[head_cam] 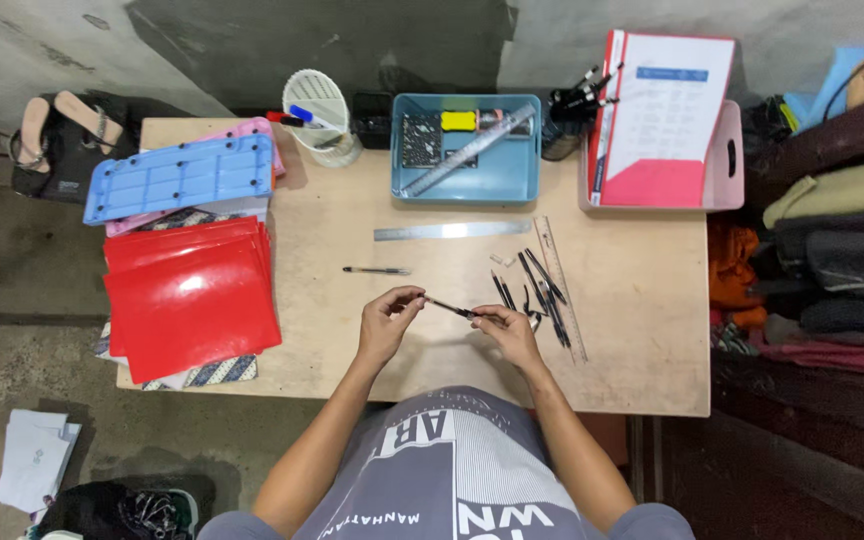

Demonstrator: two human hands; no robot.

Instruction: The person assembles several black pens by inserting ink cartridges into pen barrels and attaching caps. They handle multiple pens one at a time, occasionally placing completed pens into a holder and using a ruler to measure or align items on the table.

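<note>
Both hands pinch one slim black pen (pixel 449 307) by its ends, the left hand (pixel 384 322) and the right hand (pixel 508 328) each closed narrowly on it just above the near middle of the wooden table (pixel 632 350). It looks light, stiff and smooth (likely slippery plastic), best taken at the barrel ends. More dark pens (pixel 537 290) lie scattered just right, beside a clear ruler (pixel 560 285); glossy red folders (pixel 190 295) sit left.
</note>
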